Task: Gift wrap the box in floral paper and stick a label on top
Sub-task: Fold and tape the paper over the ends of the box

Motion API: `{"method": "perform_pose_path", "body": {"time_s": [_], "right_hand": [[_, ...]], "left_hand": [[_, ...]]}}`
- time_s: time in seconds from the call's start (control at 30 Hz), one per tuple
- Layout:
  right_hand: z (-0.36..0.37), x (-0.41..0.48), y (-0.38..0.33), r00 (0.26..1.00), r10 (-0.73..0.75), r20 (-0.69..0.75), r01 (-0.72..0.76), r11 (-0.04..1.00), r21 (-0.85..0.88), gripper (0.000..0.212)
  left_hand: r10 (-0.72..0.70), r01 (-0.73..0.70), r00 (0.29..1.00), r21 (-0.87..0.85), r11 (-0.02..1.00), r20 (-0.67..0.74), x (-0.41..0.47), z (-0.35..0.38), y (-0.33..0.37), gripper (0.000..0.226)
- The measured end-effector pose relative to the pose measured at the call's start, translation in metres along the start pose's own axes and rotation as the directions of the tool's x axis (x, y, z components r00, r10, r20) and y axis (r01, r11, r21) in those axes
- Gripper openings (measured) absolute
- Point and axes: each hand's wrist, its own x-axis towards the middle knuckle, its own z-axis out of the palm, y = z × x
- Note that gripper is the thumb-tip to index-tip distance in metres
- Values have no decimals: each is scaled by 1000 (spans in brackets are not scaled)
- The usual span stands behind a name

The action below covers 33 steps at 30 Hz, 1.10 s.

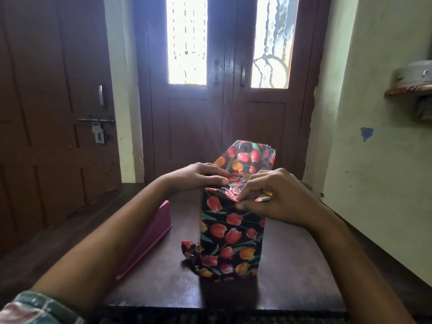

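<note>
A tall box (230, 232) wrapped in black paper with red and orange tulips stands upright on the dark table (292, 272). Loose paper sticks up above its top end (249, 157), and a crumpled flap (190, 250) hangs out at the bottom left. My left hand (201, 175) rests on the top left edge, its fingers bent over the paper. My right hand (271, 197) pinches a fold of paper at the top near corner. No label is in view.
A pink flat case (152, 235) leans on the table left of the box. Brown double doors with bright glass panes (229, 90) stand behind. A wall shelf with a metal tin (413, 78) is at the right.
</note>
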Motion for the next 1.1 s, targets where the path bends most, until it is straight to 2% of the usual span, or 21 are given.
{"method": "perform_pose_path", "body": {"time_s": [0.07, 0.17, 0.23, 0.33, 0.37, 0.43, 0.5, 0.6, 0.7, 0.77, 1.0, 1.1], "right_hand": [[0, -1, -2, 999, 26, 23, -26, 999, 25, 39], [3, 0, -4, 994, 105, -9, -104, 992, 70, 44], [5, 3, -5, 989, 140, -53, -137, 989, 52, 38], [8, 7, -5, 981, 178, -82, -176, 984, 28, 20], [7, 9, -6, 978, 187, -89, -184, 982, 40, 23], [4, 15, -9, 978, 205, -49, -204, 978, 34, 50], [0, 24, -11, 964, 253, 80, -252, 967, -23, 81], [-2, 39, -9, 887, 366, 283, -341, 930, -135, 98], [1, 41, -2, 789, 467, 398, -415, 884, -215, 89], [5, 35, 3, 755, 490, 435, -440, 871, -217, 79], [20, 21, 16, 864, 411, 291, -317, 893, -321, 73], [24, 16, 17, 885, 397, 243, -312, 894, -322, 71]], "left_hand": [[-46, 45, 993, 10, 999, 106, 0, -4, 2, 50], [-91, 71, 979, 107, 992, 185, 4, -7, 3, 61], [-118, 81, 968, 170, 982, 222, 5, -10, 2, 80], [-128, 86, 958, 167, 982, 258, 4, -11, 3, 105], [-117, 80, 958, 147, 986, 263, 3, -11, 2, 108], [-110, 78, 958, 128, 989, 263, 2, -11, 0, 113], [-121, 89, 956, 129, 988, 266, 1, -12, -3, 114], [-133, 104, 949, 117, 988, 285, 0, -12, -3, 118], [-129, 99, 945, 113, 989, 299, -5, -12, 0, 117], [-138, 115, 945, 93, 989, 298, -8, -13, -2, 116], [-153, 139, 953, 71, 988, 261, -7, -13, -6, 124], [-119, 119, 971, 15, 993, 209, -7, -10, -11, 115]]}}
